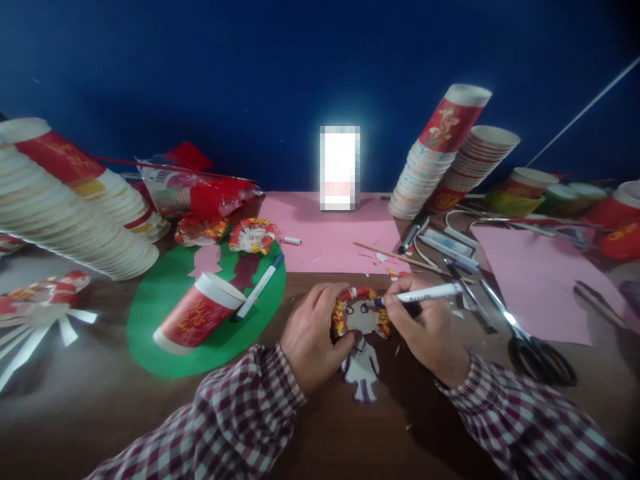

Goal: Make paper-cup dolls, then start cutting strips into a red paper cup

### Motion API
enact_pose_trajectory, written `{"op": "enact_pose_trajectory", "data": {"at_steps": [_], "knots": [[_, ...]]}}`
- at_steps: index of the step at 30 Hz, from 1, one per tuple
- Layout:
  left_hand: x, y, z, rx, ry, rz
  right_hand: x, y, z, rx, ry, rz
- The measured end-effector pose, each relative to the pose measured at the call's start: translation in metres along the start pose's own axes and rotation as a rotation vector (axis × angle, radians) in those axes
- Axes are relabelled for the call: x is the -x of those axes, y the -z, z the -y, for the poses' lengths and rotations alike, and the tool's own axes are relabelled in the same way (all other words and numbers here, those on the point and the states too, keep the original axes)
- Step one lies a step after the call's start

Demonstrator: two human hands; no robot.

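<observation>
A paper doll [363, 362] lies on the brown table, with a pale round face, red and yellow patterned paper for hair and a white body outlined in purple. My left hand [316, 333] grips its head from the left, thumb at the chin and fingers at the hair. In my right hand [429, 333] is a white acrylic marker [435, 292]. Its dark tip meets the face beside two drawn eye outlines. The fingertips under the marker are partly hidden.
Left, a red paper cup [200, 313] and a blue-white marker [260, 287] lie on green paper [145, 327]. Tall cup stacks [83, 207] lean on both sides. A lit phone [340, 167] stands behind pink paper [280, 213]; scissors [530, 347] lie right.
</observation>
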State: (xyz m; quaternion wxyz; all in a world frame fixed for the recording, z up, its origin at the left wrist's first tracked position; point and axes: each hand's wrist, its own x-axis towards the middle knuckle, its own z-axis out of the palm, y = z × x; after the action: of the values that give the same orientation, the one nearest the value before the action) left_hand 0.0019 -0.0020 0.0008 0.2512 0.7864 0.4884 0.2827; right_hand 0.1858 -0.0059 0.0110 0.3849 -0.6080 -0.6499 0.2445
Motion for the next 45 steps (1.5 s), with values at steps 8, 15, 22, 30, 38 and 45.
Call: {"op": "enact_pose_trajectory", "data": {"at_steps": [8,15,22,30,38,45], "knots": [[-0.0006,-0.0002,0.0,-0.005,-0.002,-0.003,0.0006,-0.0004,-0.0003,-0.022,-0.021,0.007],[-0.0006,-0.0005,-0.0001,-0.003,-0.006,-0.006,0.0003,-0.0018,-0.0029,-0.041,-0.017,0.002],[-0.0005,-0.0003,-0.0002,0.001,-0.006,-0.015,0.0011,-0.0008,-0.0023,-0.018,-0.034,0.021],[-0.0007,-0.0002,-0.0013,-0.004,0.001,-0.012,0.0003,-0.0006,-0.0011,-0.026,-0.024,0.027],[-0.0007,0.0006,-0.0009,-0.006,-0.001,-0.004,-0.0004,-0.0001,0.0006,-0.021,-0.029,0.03],[-0.0003,0.0004,-0.0011,0.002,0.001,-0.005,0.0011,-0.0002,0.0001,-0.03,-0.029,0.023]]}}
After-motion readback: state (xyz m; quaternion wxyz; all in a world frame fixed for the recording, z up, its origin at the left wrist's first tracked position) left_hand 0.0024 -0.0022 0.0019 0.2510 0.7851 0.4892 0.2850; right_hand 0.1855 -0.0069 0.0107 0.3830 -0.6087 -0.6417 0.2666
